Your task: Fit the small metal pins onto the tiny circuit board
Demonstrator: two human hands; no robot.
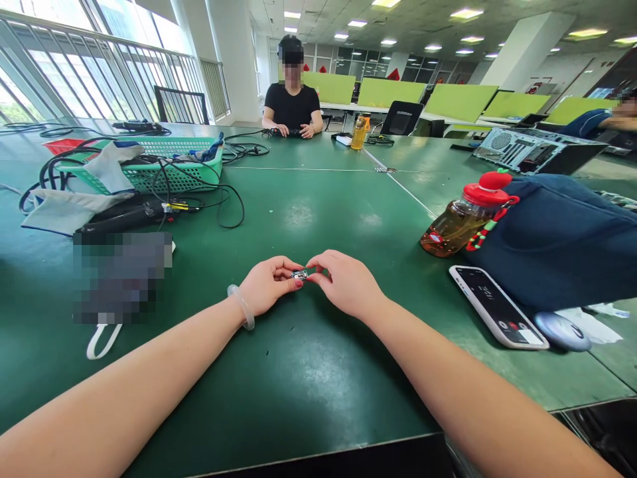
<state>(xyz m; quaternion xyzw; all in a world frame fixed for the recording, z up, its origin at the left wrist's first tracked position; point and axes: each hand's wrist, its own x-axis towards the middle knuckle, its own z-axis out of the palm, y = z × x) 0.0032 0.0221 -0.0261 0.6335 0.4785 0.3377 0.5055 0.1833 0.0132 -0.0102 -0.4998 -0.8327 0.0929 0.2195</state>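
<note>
My left hand (266, 287), with a pale translucent bangle (241, 307) at the wrist, pinches a small silver-and-black part (299, 275) between thumb and fingers. It looks like a little electronic piece, too small to name exactly. From the other side, the thumb and index finger of my right hand (343, 282) close on its right end. Both hands are just above the green tabletop (298, 372), near the middle of the view. The fingers cover part of the piece.
On the left lie a green basket (149, 174) with cables and gloves, and a dark blurred item (122, 279). To the right are a red-lidded bottle (460, 219), a dark blue bag (562, 239), a phone (497, 307) and a computer case (517, 149). Across the table sits a person (292, 99).
</note>
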